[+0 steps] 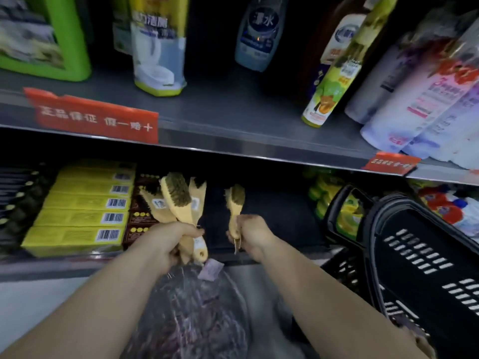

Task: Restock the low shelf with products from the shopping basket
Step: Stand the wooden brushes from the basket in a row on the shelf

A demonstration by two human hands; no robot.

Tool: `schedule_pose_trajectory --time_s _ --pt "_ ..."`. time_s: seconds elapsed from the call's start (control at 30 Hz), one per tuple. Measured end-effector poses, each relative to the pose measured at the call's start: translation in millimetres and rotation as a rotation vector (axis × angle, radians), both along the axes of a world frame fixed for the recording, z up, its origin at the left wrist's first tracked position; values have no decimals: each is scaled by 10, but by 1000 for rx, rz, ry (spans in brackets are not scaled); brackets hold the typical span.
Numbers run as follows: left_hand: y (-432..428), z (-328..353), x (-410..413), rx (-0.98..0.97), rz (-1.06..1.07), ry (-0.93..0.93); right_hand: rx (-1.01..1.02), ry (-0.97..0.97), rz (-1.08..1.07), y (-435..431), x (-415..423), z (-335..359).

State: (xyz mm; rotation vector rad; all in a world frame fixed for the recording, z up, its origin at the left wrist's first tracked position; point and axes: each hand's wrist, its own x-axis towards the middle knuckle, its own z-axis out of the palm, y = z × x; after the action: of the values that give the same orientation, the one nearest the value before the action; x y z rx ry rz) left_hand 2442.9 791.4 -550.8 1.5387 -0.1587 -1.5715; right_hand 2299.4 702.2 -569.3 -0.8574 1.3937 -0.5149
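My left hand (174, 239) grips a bunch of wooden-handled scrub brushes (178, 195) by their handles, bristle heads up, in front of the low shelf (272, 208). My right hand (248, 234) holds a single brush (234, 200) by its handle, its head reaching into the dark gap of the low shelf. The black shopping basket (420, 255) sits at the right, tilted, with its handle raised toward the shelf.
Yellow boxes (85, 211) with barcodes are stacked on the low shelf at left, dark boxes beside them. Yellow-green packs (324, 193) lie at the shelf's right. The upper shelf (220, 125) carries bottles and red price tags. A clear plastic bag (191, 314) lies below my hands.
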Motion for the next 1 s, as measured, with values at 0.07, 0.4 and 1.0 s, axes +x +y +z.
schedule_pose_trajectory --time_s 0.07,0.4,1.0 --pt "19 -107 108 44 16 13 81 -110 -16 -38 53 -257" --pt "-152 -146 140 39 76 -64 -102 -15 289 -123 -4 -1017" --pt "-214 23 23 36 22 -54 -470 651 1005 -175 -6 -881"
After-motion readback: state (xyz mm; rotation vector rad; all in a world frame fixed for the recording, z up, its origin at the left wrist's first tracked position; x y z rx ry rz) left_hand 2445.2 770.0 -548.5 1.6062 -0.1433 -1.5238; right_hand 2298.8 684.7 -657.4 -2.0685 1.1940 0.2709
